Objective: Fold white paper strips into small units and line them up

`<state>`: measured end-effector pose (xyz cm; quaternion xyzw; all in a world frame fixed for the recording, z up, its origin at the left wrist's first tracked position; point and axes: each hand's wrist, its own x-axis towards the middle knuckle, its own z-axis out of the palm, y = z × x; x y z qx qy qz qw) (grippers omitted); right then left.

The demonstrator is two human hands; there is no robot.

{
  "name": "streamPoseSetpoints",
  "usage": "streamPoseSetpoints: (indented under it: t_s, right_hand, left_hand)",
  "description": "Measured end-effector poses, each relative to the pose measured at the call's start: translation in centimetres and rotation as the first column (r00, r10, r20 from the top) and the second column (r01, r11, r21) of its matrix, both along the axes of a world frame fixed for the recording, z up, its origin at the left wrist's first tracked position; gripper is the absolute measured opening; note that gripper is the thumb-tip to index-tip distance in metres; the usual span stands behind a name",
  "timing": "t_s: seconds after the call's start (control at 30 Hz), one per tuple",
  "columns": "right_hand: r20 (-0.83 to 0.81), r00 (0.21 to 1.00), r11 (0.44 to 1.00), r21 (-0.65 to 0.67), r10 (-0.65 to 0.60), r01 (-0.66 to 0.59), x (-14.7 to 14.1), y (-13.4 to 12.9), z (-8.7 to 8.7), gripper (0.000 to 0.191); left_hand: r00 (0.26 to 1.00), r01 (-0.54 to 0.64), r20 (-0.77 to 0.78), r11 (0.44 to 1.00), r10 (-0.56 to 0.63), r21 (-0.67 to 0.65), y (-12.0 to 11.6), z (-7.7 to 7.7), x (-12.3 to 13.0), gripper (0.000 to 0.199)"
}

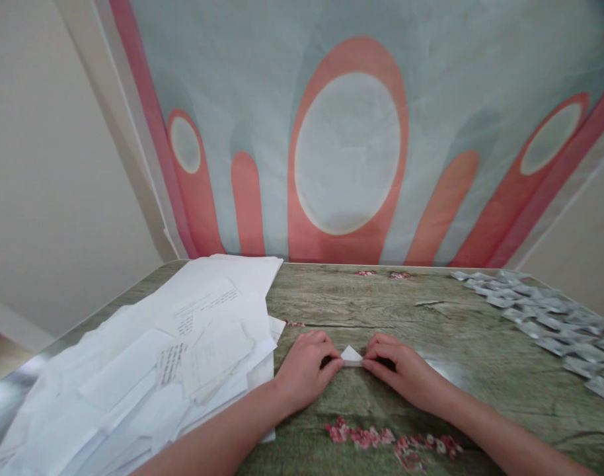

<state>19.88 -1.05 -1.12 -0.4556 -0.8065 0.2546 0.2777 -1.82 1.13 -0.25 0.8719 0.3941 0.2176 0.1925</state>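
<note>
Between my two hands is a small folded piece of white paper [351, 355], with a pointed triangular top and a narrow strip along its lower edge. My left hand [309, 367] pinches its left end between thumb and fingers. At the opposite end, my right hand [396, 367] grips it the same way. The fingertips hide both ends of the paper. Both hands are low over the wood-patterned table [302, 396], near its middle.
A large spread of white paper sheets and scraps [133, 370], some printed, covers the table's left side. Rows of small folded paper pieces [544, 317] lie at the right. Behind the table hangs a grey-green and coral backdrop [351, 152].
</note>
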Motion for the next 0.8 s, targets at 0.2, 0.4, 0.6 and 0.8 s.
streamPoseSetpoints:
  t_s: [0.2,0.4,0.6,0.8]
  right_hand:
    - [0.01,0.996,0.996,0.019,-0.087,0.086,-0.4,0.2,-0.9,0.015]
    - [0.018,0.99,0.988,0.068,-0.141,0.139,-0.7,0.5,-1.1,0.012]
    - [0.049,0.988,0.986,0.087,-0.145,0.141,-0.7,0.5,-1.3,0.011]
    - [0.068,0.987,0.985,0.101,-0.146,0.139,-0.8,0.7,-1.4,0.011]
  left_hand:
    - [0.995,-0.09,-0.038,0.996,0.091,0.017,-0.1,0.2,0.4,0.01]
    - [0.988,-0.135,-0.061,0.989,0.139,0.062,0.0,-0.2,0.6,0.01]
    - [0.985,-0.142,-0.087,0.985,0.15,0.094,0.0,-0.3,0.6,0.01]
    - [0.981,-0.145,-0.111,0.984,0.156,0.102,0.0,-0.3,0.6,0.009]
